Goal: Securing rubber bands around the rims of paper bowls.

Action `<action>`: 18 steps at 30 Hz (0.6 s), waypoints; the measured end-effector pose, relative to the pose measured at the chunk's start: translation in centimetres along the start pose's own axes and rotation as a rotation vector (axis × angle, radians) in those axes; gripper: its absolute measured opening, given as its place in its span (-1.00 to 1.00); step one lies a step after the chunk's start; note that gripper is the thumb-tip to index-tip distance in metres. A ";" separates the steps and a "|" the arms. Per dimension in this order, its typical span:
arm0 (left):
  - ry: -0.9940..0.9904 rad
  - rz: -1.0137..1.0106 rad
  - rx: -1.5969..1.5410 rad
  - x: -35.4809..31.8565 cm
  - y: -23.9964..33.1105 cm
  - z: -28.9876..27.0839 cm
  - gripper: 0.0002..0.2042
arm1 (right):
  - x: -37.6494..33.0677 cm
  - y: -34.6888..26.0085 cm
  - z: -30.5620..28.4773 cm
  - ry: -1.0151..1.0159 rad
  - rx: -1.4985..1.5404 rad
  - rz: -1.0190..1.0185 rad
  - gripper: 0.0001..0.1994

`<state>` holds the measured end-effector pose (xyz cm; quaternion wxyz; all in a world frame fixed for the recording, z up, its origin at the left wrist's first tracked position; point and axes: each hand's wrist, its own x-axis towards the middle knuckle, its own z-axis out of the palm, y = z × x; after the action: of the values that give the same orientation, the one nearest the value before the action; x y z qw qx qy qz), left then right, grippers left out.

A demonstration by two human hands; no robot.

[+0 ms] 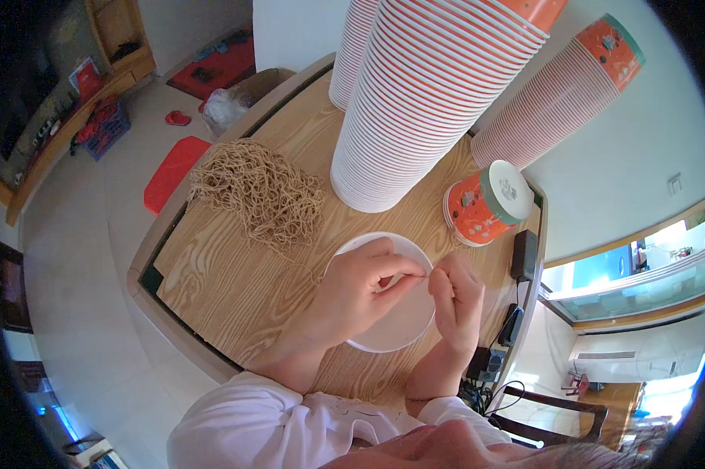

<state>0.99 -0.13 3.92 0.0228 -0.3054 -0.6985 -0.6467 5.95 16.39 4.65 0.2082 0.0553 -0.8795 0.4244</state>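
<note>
My left hand point(372, 285) and my right hand point(455, 297) meet over a white paper bucket point(391, 334) that stands open side up on the table. Both are closed in a pinch, fingertips almost touching. Between them is a thin piece of tan string, mostly hidden by the fingers. One loose strand runs from a tangled heap of tan string point(258, 191), on the left of the table, toward my left hand. The inside of the bucket is partly covered by my hands.
A tall stack of nested paper buckets point(423, 102) rises behind the bucket, with another stack point(555, 102) farther right. Upside down at the right stands an orange bucket point(473, 211). A black adapter point(524, 255) and cables lie along the right edge of the wooden table point(219, 289). A red stool point(174, 173) is beyond the left edge.
</note>
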 end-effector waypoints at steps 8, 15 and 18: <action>0.006 -0.075 -0.009 0.0 0.3 0.4 -0.92 | -0.2 0.3 0.1 -0.048 0.108 0.135 -0.90; 0.053 -0.104 -0.058 -0.1 0.0 0.6 -0.91 | 0.0 0.2 0.0 -0.015 0.169 -0.001 -0.93; 0.058 -0.115 -0.067 0.0 0.0 0.6 -0.91 | 0.0 0.2 0.0 0.008 0.195 0.007 -0.91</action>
<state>1.22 0.45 3.77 -0.0043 -0.2463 -0.6920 -0.6786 5.93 16.49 4.46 0.2039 0.0705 -0.8334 0.5089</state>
